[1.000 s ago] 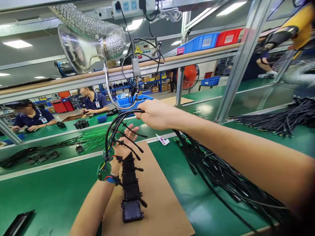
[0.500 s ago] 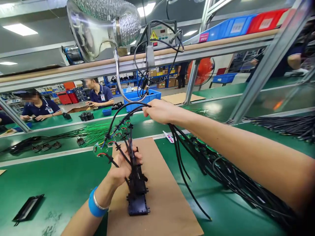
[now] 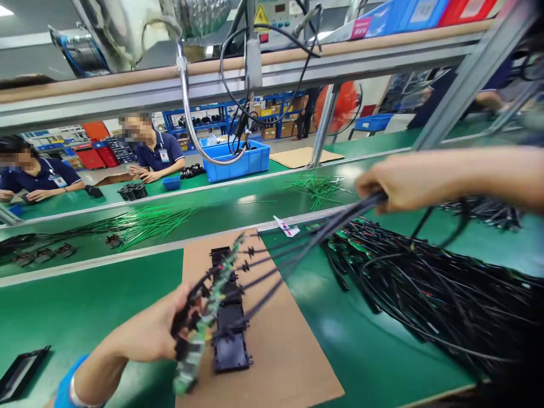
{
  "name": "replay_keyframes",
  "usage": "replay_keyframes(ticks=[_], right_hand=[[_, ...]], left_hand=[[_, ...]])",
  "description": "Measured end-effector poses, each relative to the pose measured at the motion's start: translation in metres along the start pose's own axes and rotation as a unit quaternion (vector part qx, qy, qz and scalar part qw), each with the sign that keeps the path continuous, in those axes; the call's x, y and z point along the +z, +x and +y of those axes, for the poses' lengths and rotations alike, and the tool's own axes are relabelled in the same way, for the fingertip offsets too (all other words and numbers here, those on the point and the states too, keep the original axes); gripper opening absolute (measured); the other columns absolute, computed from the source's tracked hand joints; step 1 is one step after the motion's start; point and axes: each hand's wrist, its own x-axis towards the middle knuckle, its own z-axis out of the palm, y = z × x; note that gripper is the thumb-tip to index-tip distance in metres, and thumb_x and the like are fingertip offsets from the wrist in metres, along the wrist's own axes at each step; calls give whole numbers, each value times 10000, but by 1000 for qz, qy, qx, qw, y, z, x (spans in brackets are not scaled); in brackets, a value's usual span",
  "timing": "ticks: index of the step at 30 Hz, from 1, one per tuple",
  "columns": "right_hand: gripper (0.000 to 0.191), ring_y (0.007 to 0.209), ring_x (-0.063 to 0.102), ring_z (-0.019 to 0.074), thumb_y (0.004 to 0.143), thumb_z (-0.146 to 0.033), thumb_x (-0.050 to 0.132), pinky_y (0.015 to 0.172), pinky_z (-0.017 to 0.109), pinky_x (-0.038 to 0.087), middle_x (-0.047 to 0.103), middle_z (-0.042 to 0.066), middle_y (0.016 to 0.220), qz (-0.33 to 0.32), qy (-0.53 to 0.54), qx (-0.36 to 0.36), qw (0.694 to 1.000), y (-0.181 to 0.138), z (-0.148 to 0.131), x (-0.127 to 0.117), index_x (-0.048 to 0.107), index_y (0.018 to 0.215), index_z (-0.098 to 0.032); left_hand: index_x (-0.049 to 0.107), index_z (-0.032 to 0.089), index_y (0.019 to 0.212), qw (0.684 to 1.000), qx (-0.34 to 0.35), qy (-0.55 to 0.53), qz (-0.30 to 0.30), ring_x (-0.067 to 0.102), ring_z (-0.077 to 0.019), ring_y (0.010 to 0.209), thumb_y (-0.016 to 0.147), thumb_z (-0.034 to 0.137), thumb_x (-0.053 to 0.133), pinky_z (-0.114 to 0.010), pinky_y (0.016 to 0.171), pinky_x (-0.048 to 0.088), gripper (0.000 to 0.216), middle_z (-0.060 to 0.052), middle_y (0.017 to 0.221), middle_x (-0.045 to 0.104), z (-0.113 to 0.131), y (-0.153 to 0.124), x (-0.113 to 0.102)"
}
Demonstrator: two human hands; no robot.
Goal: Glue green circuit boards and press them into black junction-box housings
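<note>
My left hand [image 3: 159, 326], blurred, is closed round dark wires at the side of a row of green circuit boards [image 3: 215, 300]. The boards are tilted on edge above the cardboard sheet [image 3: 293, 357]. Black cables [image 3: 312, 235] run from the boards up to the right, drawn fairly straight. My right hand [image 3: 406, 181] is closed round their far part, and the loose ends hang behind it. Under the boards, several black plastic housings [image 3: 230, 351] lie in a row on the cardboard, partly hidden by the boards and cables.
A pile of black cables [image 3: 425, 289] covers the right of the bench. Another black housing [image 3: 23, 371] lies at the lower left. Behind are green wires [image 3: 157, 224], a blue bin [image 3: 236, 161] and two seated co-workers [image 3: 155, 147]. A metal shelf rail [image 3: 280, 65] crosses overhead.
My right hand has moved right, pulling the cables straight. My left hand has moved left and down with the boards, which have come closer together in a line. The housings' row shows more.
</note>
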Motion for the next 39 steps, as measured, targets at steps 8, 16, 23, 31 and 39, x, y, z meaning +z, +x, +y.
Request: replay_keyframes(ticks=[8, 16, 23, 31, 39], right_hand=[[308, 1019, 606, 235, 840, -402, 621, 807, 332, 472, 669, 109, 1099, -37, 224, -219, 949, 38, -97, 162, 675, 1061, -194], [180, 710, 479, 145, 729, -243, 641, 632, 258, 386, 529, 1, 801, -81, 313, -222, 920, 67, -148, 218, 486, 801, -187], [325, 794, 519, 161, 770, -373, 693, 709, 288, 427, 552, 26, 911, -59, 354, -234, 903, 76, -140, 218, 541, 994, -194], [64, 677, 567, 155, 847, -221, 550, 660, 302, 446, 616, 29, 751, -14, 341, -173, 924, 129, -117, 240, 574, 866, -165], [68, 817, 555, 182, 859, -223, 556, 754, 337, 436, 613, 61, 861, 99, 334, -175, 921, 129, -132, 260, 586, 898, -177]], left_hand=[[366, 214, 975, 985, -82, 149, 35, 509, -178, 763, 685, 113, 540, -284, 667, 416, 353, -10, 885, 542, -39, 21, 60], [462, 200, 952, 993, -97, -51, -35, 505, -197, 847, 607, 482, 754, -284, 743, 426, 533, -36, 960, 560, -53, 13, 37], [472, 188, 744, 972, -158, -112, 132, 495, -123, 567, 882, 640, 434, -232, 549, 420, 475, 21, 642, 488, -82, 32, 20], [610, 216, 796, 888, -93, 324, 312, 597, -194, 741, 944, 380, 391, -274, 652, 445, 312, -29, 785, 597, -111, 77, -38], [582, 210, 882, 844, -102, 396, 347, 578, -206, 808, 974, 363, 345, -294, 696, 437, 296, -56, 876, 589, -127, 75, -37]])
